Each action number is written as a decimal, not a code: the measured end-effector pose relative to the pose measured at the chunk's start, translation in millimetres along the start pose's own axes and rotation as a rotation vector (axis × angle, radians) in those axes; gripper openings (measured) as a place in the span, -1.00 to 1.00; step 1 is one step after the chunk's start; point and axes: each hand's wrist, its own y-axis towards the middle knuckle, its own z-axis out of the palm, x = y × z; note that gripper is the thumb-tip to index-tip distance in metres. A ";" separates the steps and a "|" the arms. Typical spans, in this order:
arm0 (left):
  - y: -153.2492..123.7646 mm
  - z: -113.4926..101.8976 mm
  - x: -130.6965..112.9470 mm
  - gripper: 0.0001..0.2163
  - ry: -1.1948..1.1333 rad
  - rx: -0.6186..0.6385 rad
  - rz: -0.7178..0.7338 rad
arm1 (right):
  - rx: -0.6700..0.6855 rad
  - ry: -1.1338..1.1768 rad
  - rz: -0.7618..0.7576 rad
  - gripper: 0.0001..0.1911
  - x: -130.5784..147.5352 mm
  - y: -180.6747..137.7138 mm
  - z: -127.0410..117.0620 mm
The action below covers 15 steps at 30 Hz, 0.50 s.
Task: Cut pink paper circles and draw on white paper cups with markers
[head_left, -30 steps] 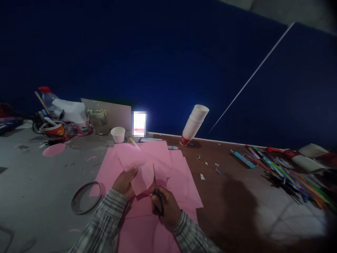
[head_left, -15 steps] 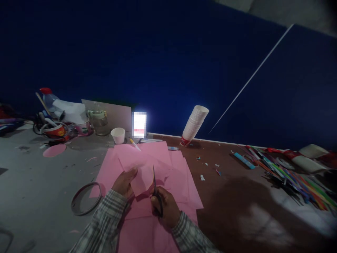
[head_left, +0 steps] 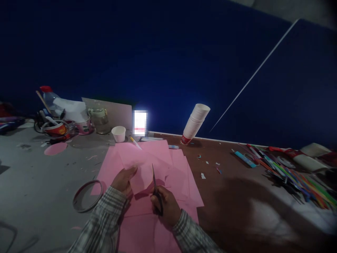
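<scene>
Left grip [head_left: 123, 181] pinches pink paper [head_left: 141, 180]; right grip [head_left: 167, 203] clasps scissors [head_left: 159, 201] beside it, cut (seemingly) part-made, remainder left.

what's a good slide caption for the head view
Left hand holding pink paper, right hand holding scissors at its edge, above more pink sheets.

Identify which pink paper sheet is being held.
The uppermost pink sheet, pinched by the left hand, black-handled scissors at its edge; the other pink sheets lie beneath.
</scene>
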 end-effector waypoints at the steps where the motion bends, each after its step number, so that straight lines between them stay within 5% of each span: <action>1: 0.6 -2.0 0.1 -0.80 0.005 0.001 -0.001 | -0.002 0.000 0.001 -0.43 -0.7 0.0 0.0; 15: 8.6 -22.0 -4.4 -0.80 0.089 0.048 -0.043 | 0.029 0.010 -0.025 -0.51 -15.2 0.2 -3.1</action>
